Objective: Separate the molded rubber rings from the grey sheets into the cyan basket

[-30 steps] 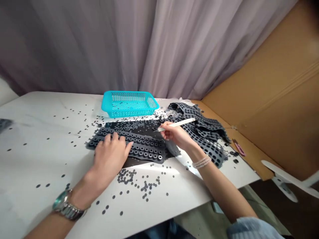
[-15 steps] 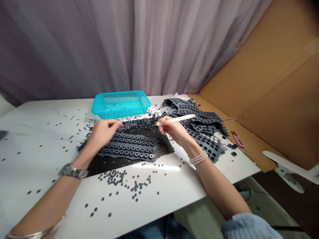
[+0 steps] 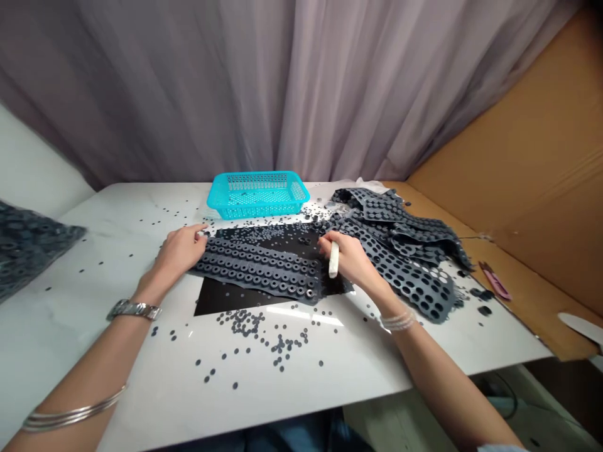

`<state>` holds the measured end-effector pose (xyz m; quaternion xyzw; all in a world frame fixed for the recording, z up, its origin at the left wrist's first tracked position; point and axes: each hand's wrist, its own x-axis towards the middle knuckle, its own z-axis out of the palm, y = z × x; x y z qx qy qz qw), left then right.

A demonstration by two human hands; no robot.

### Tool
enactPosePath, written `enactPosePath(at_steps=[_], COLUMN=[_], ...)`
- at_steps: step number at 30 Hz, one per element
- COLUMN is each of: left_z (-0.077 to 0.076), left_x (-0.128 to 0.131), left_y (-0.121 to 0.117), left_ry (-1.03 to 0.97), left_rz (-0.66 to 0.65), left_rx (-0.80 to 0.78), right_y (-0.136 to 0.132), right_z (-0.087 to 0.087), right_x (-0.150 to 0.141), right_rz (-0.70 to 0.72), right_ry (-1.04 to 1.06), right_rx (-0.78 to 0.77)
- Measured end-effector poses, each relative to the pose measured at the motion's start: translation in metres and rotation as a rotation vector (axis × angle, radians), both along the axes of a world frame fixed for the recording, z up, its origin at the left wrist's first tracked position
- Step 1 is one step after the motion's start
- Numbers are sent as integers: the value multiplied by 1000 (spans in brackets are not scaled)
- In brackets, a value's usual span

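Note:
A dark grey rubber sheet (image 3: 257, 269) with rows of raised rings lies on a black board (image 3: 217, 298). At the sheet's left end, my left hand (image 3: 181, 251) is closed, with thumb and forefinger around its upper corner and a small dark bit showing at the fingertips. My right hand (image 3: 351, 254) is wrapped round a white pen-like stick (image 3: 333, 262), whose thick end points toward me. That hand hovers by the sheet's right end; the stick's other end is hidden by the fingers. Small dark discs (image 3: 245, 321) are scattered around the board.
Behind the board stands a turquoise basket (image 3: 258, 210) holding a few dark bits. Punched rubber sheets (image 3: 414, 276) pile up at right, near pink-handled snips (image 3: 494, 280) on cardboard (image 3: 464, 242). A bag of dark pieces (image 3: 32, 251) sits at far left.
My left hand has gone from above the sheet to its left corner. My right hand has turned the white stick from lying sideways to pointing toward me. The view has shifted left.

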<state>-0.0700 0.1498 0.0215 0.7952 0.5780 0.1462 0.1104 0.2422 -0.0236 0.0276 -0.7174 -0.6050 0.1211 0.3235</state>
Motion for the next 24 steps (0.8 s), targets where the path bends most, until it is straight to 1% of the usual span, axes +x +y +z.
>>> enactPosePath(at_steps=[3,6,9,11,13,15,18,19,20,21,22,24], left_z=[-10,-16,-13,-5,8,26,61,74,86,99,111,133], left_x=[-6,-5,-2,-2,-5,-14,-33,-40,-48,-56,-65,-81], left_y=[2,3,0,-4,-9,-12,-12,-11,-9,-6,-4,1], left_ry=[60,78,70,44,6,-86,-380,-467,-508,-498,-467,-321], left_rz=[-9,-22,-38,-53,-57,-56,-73,-77,-62,-59,-22,7], left_rx=[-30,-49,-73,-88,-86,-86,-98,-72,-10,68,170,289], right_y=[-1,-2,-2,-1,0,2,5,6,7,8,9,11], right_z=[-2,-6,-9,-10,-9,-8,-6,-5,-5,-5,-6,-9], right_x=[1,-3,-6,-7,-6,-4,-3,-3,-3,-4,-4,-4], right_rz=[-30,-11,31,44,38,37,44,45,47,50,54,57], right_ry=[-85,-111,-122,-119,-101,-70,11,45,86,134,188,285], right_rx=[-97,-201,-226,-197,-160,-130,-82,-67,-57,-50,-50,-59])
